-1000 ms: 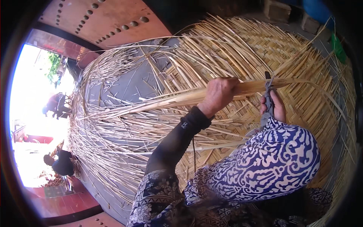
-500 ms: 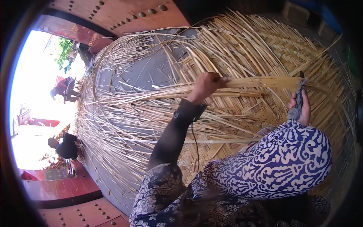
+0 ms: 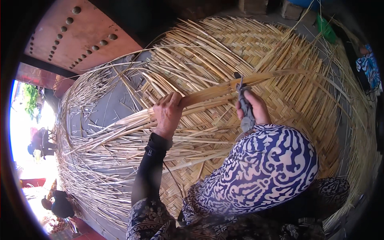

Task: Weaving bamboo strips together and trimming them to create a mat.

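Observation:
My left hand [image 3: 167, 114] is closed round one end of a wide, pale bamboo strip [image 3: 208, 95]. The strip runs rightward from that fist, and its far end bends and splays into thinner lengths. My right hand [image 3: 258, 108] grips a knife [image 3: 245, 107] whose handle looks wrapped in grey cloth. Its dark blade crosses the strip, a short way right of my left hand; how deep it sits cannot be made out. A blue and white patterned sleeve [image 3: 260, 168] covers my right forearm. Below both hands lies a woven bamboo mat [image 3: 296, 94].
Loose bamboo strips [image 3: 104, 176] fan out over the grey floor [image 3: 108, 116] to the left. A studded reddish panel [image 3: 76, 36] stands at the far left. Blocks [image 3: 292, 10] and a green thing [image 3: 326, 29] lie at the back right. Two people [image 3: 62, 204] are at the left.
The view has swung to the right. The knife is closer to my left hand along the strip. My left fingers now wrap the strip instead of pinching it.

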Available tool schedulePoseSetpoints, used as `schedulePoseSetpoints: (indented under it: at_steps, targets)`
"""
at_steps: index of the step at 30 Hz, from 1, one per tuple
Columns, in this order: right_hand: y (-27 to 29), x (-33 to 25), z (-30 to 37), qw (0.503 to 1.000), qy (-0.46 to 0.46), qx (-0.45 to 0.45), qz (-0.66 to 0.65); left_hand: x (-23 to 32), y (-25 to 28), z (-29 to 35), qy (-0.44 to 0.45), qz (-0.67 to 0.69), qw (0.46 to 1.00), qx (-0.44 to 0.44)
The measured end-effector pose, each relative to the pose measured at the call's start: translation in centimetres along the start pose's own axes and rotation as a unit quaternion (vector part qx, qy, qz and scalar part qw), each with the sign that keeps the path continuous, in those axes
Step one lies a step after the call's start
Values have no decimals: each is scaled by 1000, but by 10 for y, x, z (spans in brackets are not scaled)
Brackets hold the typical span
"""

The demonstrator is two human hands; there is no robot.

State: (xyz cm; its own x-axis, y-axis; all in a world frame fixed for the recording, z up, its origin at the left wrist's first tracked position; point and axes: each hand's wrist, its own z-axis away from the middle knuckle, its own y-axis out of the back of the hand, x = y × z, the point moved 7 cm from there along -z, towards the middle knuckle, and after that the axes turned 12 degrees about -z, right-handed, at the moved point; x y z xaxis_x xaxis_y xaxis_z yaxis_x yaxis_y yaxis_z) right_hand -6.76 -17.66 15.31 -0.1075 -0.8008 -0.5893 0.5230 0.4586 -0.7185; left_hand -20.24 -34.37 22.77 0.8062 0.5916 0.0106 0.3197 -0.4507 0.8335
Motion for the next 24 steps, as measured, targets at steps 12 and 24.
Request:
schedulePoseSetpoints:
  at_steps: [12,24]
  targets:
    - [-5,16,2,993,-102,-55,21,29,-7,-5,-24,29,998,47]
    - [5,35,-4,978,-172,-75,-91,48,-14,-3,-4,61,996,67]
